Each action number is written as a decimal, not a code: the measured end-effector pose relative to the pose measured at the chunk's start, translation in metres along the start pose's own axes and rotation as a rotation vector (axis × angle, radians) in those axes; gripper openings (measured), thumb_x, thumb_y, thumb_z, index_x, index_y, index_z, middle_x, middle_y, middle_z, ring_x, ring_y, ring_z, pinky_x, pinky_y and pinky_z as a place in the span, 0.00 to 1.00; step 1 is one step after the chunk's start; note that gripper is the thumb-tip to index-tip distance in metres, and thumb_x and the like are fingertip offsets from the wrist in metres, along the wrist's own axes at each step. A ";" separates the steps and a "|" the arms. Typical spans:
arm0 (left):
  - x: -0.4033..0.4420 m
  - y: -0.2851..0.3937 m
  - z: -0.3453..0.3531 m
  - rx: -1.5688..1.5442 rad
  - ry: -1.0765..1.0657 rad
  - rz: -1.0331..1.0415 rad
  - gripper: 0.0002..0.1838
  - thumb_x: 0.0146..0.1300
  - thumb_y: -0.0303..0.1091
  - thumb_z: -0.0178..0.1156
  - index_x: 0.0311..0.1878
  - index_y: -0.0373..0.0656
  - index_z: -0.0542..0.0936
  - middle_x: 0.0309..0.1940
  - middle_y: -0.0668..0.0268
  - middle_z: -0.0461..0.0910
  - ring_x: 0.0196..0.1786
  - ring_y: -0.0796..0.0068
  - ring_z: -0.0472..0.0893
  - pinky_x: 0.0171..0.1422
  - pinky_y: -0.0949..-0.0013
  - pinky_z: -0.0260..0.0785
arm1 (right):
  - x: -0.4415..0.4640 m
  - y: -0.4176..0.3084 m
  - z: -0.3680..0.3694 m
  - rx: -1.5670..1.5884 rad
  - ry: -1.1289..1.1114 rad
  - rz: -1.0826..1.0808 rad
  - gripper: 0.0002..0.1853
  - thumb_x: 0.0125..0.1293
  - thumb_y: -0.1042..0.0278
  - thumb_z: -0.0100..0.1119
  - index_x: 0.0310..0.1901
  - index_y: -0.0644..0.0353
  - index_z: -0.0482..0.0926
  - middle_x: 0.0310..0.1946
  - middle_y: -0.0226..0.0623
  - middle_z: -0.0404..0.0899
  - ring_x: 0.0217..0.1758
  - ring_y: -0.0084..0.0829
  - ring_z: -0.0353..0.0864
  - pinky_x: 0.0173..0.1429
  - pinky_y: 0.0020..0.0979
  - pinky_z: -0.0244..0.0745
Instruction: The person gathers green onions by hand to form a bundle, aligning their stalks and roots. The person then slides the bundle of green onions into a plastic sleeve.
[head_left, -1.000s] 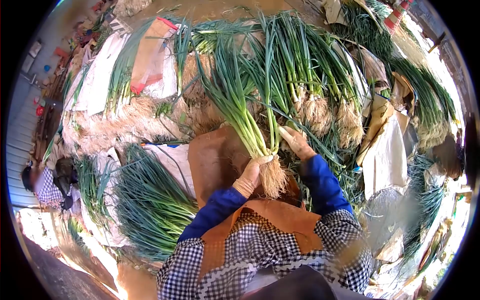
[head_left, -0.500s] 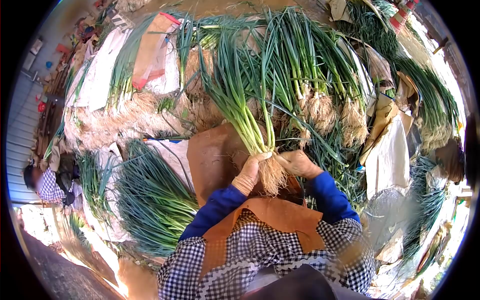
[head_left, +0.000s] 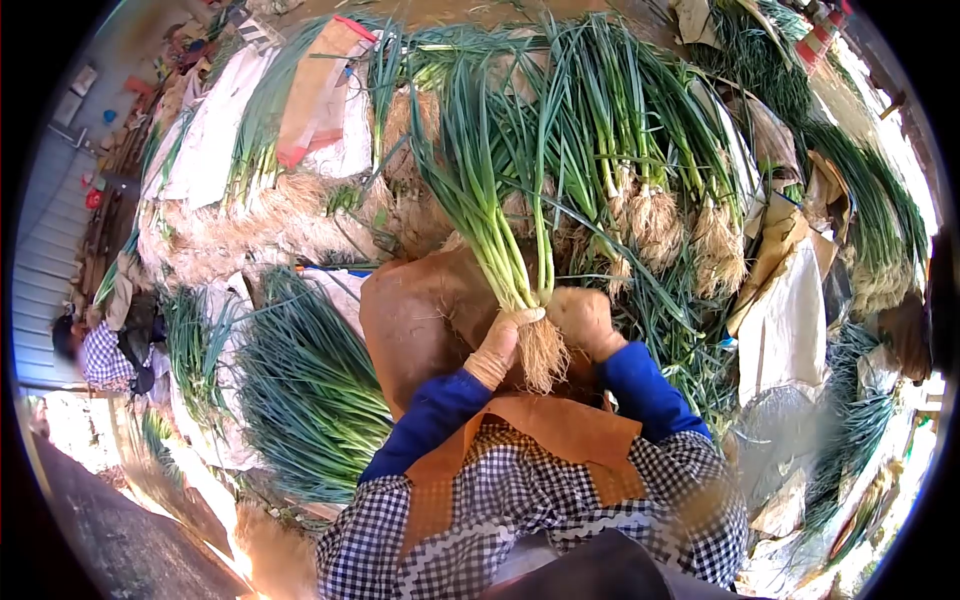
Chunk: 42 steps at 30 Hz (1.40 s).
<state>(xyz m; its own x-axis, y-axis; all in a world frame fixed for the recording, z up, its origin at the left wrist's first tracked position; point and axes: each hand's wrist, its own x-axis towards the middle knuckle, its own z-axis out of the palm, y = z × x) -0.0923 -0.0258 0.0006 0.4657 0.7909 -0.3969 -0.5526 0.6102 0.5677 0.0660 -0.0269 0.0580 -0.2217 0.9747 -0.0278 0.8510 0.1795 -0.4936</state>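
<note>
A bunch of green onions (head_left: 502, 250) stands in front of me, leaves pointing away and pale roots hanging toward my apron. My left hand (head_left: 495, 345) is wrapped round its base, thumb across the stems just above the roots. On the other side of the stems, my right hand (head_left: 585, 318) is closed with its knuckles up, pressed against the base by the outermost stem. Its fingertips are hidden, so what exactly it pinches there cannot be seen. Beneath the bunch is a brown sheet (head_left: 405, 310) over my lap.
A heap of loose green onions (head_left: 310, 390) lies at the left. Rooted bunches (head_left: 650, 210) line the far side, with white sacking (head_left: 205, 140) among them. Cardboard and a pale sack (head_left: 785, 320) are at the right. Another person (head_left: 105, 355) sits at the far left.
My right hand has turned and closed up against the base of the bunch, its knuckles now upward. My left hand keeps its hold, and the bunch has barely shifted.
</note>
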 end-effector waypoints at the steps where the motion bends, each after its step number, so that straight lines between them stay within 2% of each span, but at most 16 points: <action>1: -0.001 -0.001 -0.001 -0.009 0.040 0.007 0.12 0.56 0.24 0.55 0.45 0.40 0.73 0.36 0.65 0.76 0.38 0.74 0.78 0.45 0.71 0.73 | -0.011 0.010 0.020 0.054 0.096 -0.072 0.14 0.63 0.57 0.53 0.27 0.58 0.78 0.24 0.43 0.79 0.24 0.39 0.78 0.29 0.34 0.73; 2: -0.002 0.005 0.000 -0.005 0.040 0.009 0.12 0.56 0.24 0.55 0.45 0.40 0.73 0.36 0.65 0.76 0.38 0.74 0.78 0.45 0.71 0.73 | -0.014 0.015 0.014 0.353 0.186 -0.326 0.16 0.63 0.56 0.53 0.26 0.59 0.78 0.22 0.38 0.79 0.23 0.33 0.78 0.30 0.32 0.73; 4: -0.009 0.014 0.004 0.042 -0.038 -0.075 0.11 0.56 0.24 0.56 0.44 0.41 0.73 0.36 0.65 0.76 0.39 0.73 0.77 0.45 0.70 0.73 | -0.005 0.018 -0.026 0.618 -0.151 0.159 0.19 0.65 0.52 0.51 0.26 0.60 0.78 0.21 0.35 0.79 0.24 0.29 0.78 0.31 0.30 0.73; 10: -0.003 -0.001 -0.007 0.030 -0.129 0.004 0.12 0.55 0.23 0.57 0.44 0.41 0.72 0.39 0.62 0.76 0.42 0.70 0.77 0.49 0.68 0.72 | 0.086 0.061 0.017 0.545 0.059 0.071 0.22 0.63 0.46 0.54 0.41 0.62 0.78 0.30 0.47 0.79 0.34 0.42 0.79 0.43 0.38 0.72; 15: -0.004 -0.005 -0.006 -0.020 -0.029 -0.069 0.11 0.55 0.24 0.57 0.43 0.41 0.72 0.38 0.62 0.77 0.42 0.70 0.78 0.49 0.68 0.72 | 0.076 0.047 0.027 -0.245 0.417 0.029 0.20 0.64 0.51 0.50 0.20 0.54 0.72 0.17 0.40 0.76 0.22 0.42 0.78 0.26 0.39 0.70; 19: -0.007 -0.009 -0.005 -0.016 -0.017 -0.097 0.11 0.55 0.24 0.57 0.42 0.40 0.73 0.36 0.61 0.78 0.41 0.70 0.78 0.48 0.68 0.72 | 0.041 0.052 0.010 -0.394 0.496 -0.022 0.21 0.65 0.52 0.49 0.17 0.53 0.72 0.12 0.35 0.74 0.15 0.35 0.76 0.19 0.36 0.68; 23: 0.003 -0.007 -0.006 -0.073 -0.060 -0.080 0.11 0.56 0.24 0.56 0.43 0.40 0.73 0.36 0.62 0.77 0.40 0.70 0.77 0.47 0.69 0.73 | -0.023 0.028 0.005 -0.580 0.017 -0.374 0.10 0.66 0.64 0.44 0.30 0.49 0.74 0.19 0.28 0.73 0.15 0.29 0.70 0.18 0.33 0.67; 24: 0.003 -0.008 -0.008 -0.064 -0.059 -0.054 0.11 0.56 0.24 0.56 0.43 0.40 0.73 0.36 0.62 0.76 0.39 0.70 0.77 0.47 0.70 0.73 | -0.037 0.039 -0.006 0.141 -0.545 -0.324 0.11 0.65 0.60 0.43 0.34 0.50 0.76 0.24 0.30 0.76 0.22 0.31 0.74 0.26 0.34 0.72; 26: 0.003 -0.004 -0.010 -0.112 -0.087 -0.049 0.14 0.55 0.24 0.56 0.47 0.39 0.72 0.37 0.62 0.75 0.39 0.70 0.76 0.47 0.69 0.72 | -0.053 0.037 -0.040 0.340 -0.988 -0.369 0.19 0.65 0.49 0.42 0.39 0.55 0.77 0.31 0.34 0.79 0.34 0.36 0.79 0.35 0.37 0.75; 30: -0.007 0.011 0.006 -0.241 -0.106 -0.226 0.29 0.54 0.25 0.55 0.61 0.34 0.63 0.37 0.64 0.72 0.37 0.72 0.73 0.45 0.69 0.71 | -0.025 0.151 -0.022 -0.392 0.338 0.305 0.27 0.57 0.36 0.53 0.36 0.56 0.78 0.30 0.42 0.79 0.35 0.39 0.80 0.35 0.39 0.75; 33: -0.007 0.020 0.005 -0.208 -0.239 -0.251 0.32 0.52 0.30 0.59 0.61 0.31 0.62 0.33 0.68 0.70 0.35 0.75 0.71 0.45 0.72 0.69 | -0.004 0.161 -0.016 -0.315 -0.137 0.504 0.25 0.62 0.44 0.53 0.46 0.59 0.75 0.37 0.43 0.80 0.37 0.36 0.80 0.41 0.32 0.77; 34: -0.013 0.030 0.012 -0.258 -0.331 -0.223 0.32 0.51 0.28 0.58 0.61 0.32 0.62 0.33 0.69 0.70 0.35 0.75 0.71 0.43 0.74 0.71 | -0.012 0.196 0.029 0.100 -0.069 0.403 0.24 0.59 0.40 0.54 0.40 0.57 0.77 0.28 0.46 0.79 0.34 0.41 0.80 0.39 0.40 0.75; 36: -0.019 0.049 0.028 -0.415 -0.498 -0.010 0.26 0.48 0.22 0.57 0.54 0.34 0.67 0.34 0.64 0.74 0.36 0.72 0.76 0.41 0.73 0.75 | -0.032 0.152 0.024 -0.154 -0.319 0.065 0.18 0.63 0.52 0.47 0.32 0.59 0.79 0.28 0.45 0.80 0.32 0.43 0.81 0.36 0.41 0.76; 38: -0.001 0.058 0.014 -0.637 -0.927 0.063 0.33 0.46 0.20 0.59 0.59 0.38 0.63 0.33 0.63 0.75 0.39 0.70 0.77 0.43 0.70 0.78 | -0.065 0.128 0.035 -0.340 -0.915 0.028 0.18 0.61 0.55 0.48 0.30 0.61 0.79 0.31 0.42 0.81 0.35 0.44 0.81 0.40 0.43 0.74; 40: -0.020 0.074 0.031 -0.703 -0.844 0.204 0.36 0.45 0.20 0.60 0.62 0.40 0.62 0.35 0.64 0.75 0.39 0.69 0.77 0.43 0.71 0.78 | -0.087 0.125 0.021 -0.338 -1.367 0.110 0.23 0.59 0.47 0.53 0.40 0.60 0.82 0.40 0.45 0.81 0.48 0.42 0.79 0.51 0.43 0.71; 42: -0.010 0.079 0.025 -0.496 -0.710 0.161 0.36 0.44 0.22 0.60 0.62 0.40 0.64 0.41 0.66 0.73 0.35 0.73 0.74 0.44 0.74 0.75 | -0.062 0.131 0.001 -0.352 -1.078 0.191 0.28 0.60 0.39 0.48 0.45 0.58 0.79 0.42 0.42 0.80 0.47 0.40 0.79 0.53 0.41 0.71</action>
<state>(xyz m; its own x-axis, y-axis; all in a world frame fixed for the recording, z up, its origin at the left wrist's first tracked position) -0.1230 0.0133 0.0673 0.5847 0.7550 0.2969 -0.8083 0.5733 0.1339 0.1907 -0.0639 -0.0063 -0.2228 0.3996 -0.8892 0.9627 0.2338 -0.1361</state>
